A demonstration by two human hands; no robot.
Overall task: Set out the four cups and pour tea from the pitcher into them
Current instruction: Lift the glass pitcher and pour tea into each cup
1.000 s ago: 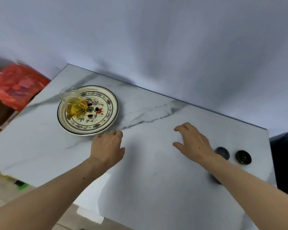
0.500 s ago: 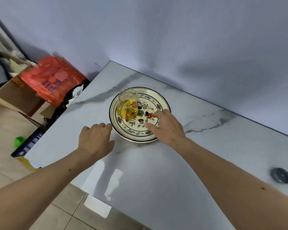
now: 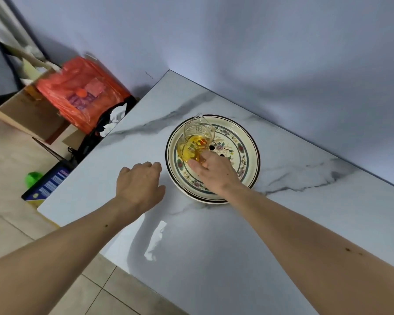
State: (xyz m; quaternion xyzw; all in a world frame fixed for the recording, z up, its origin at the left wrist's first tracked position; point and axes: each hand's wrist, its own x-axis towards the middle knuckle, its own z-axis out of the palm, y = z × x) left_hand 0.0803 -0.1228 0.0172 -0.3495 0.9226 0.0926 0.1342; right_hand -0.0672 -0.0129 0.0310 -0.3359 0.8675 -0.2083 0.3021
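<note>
My right hand (image 3: 215, 172) pinches the handle of the small clear glass pitcher of amber tea (image 3: 195, 142) near the table's (image 3: 214, 246) far-left corner; fragile, slick, light. Left hand (image 3: 139, 185) loosely curled, empty.

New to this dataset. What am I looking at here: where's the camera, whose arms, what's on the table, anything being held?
No robot here: a person works with two bare hands, and a single wide-angle camera on their head looks forward and down, so the arms come in from the bottom edge.

The surface is a marble-pattern table against a wall. On it sits a floral plate, and on the plate a glass pitcher partly filled with amber tea.

The right hand is at the pitcher's handle, fingers closing on it; whether the grip is firm yet I cannot tell. The left hand rests loosely curled on the table beside the plate, holding nothing.

No cups are in view. Off the table's left edge are an orange plastic bag and cardboard boxes.
</note>
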